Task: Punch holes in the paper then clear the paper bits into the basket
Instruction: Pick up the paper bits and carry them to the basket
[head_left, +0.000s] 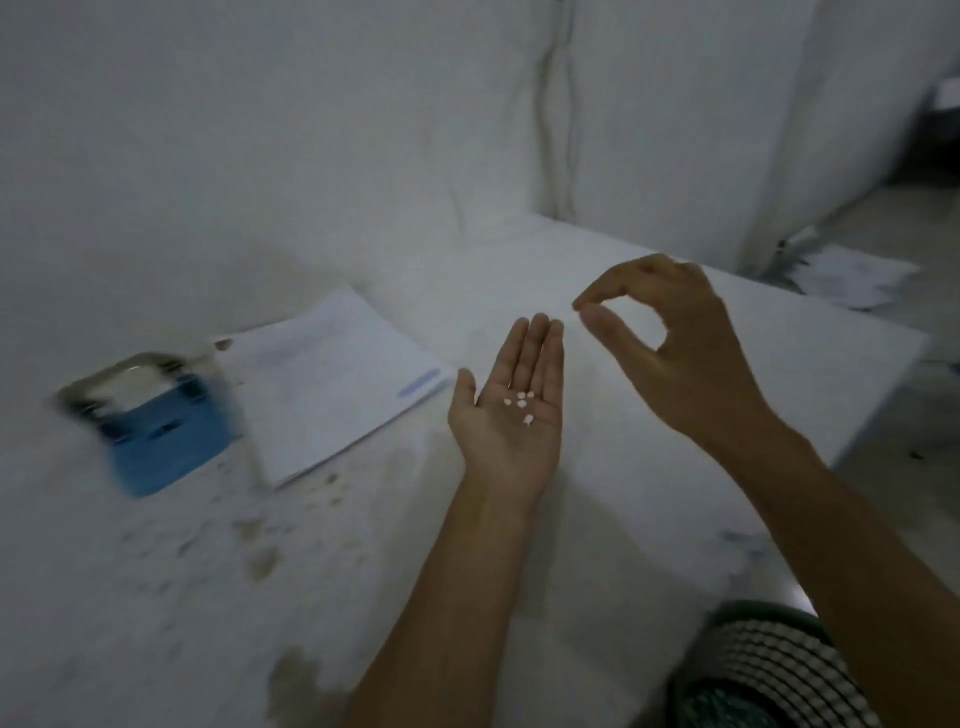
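My left hand (511, 400) is held palm up over the white table (156, 597), flat, with several small white paper bits (521, 405) resting in the palm. Just to its right and slightly higher, my right hand (670, 338) has thumb and forefinger tips pinched together; whether a bit is between them I cannot tell. A white sheet of paper (332, 379) lies on the table to the left. The blue and silver hole punch (150, 421) sits at the paper's left edge. No basket is in view.
The table's right edge (878, 395) drops to the floor, where crumpled paper (852, 278) lies. Brown stains mark the table in front of the paper. A white wall stands behind. A patterned cloth (769, 670) shows at the bottom right.
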